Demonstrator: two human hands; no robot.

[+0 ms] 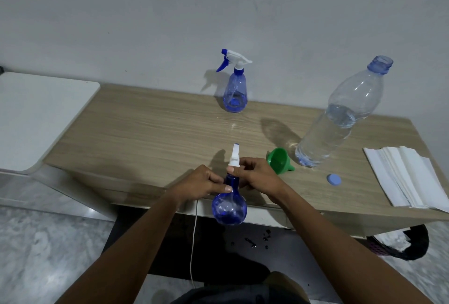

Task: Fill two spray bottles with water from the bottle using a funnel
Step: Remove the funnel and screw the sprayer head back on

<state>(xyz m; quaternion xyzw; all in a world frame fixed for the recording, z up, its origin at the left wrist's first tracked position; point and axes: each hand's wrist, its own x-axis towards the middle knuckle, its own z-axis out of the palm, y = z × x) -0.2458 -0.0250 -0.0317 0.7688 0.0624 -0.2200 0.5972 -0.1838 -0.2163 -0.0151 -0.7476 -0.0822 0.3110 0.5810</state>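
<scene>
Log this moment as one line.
left hand: grips near spray bottle neck; right hand: grips its white spray head; funnel: on its side; water bottle: uncapped, standing; far spray bottle: head on

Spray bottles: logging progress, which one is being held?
The round dark-blue spray bottle at the table's front edge: left hand on its neck, right hand on its white head. The cone-shaped one stands untouched by the wall.

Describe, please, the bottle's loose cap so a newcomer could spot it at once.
On the light wooden table, look just in front of the tall clear plastic water bottle, left of the white paper napkins. The small round pale-blue plastic cap lies there: the only flat disc.
</scene>
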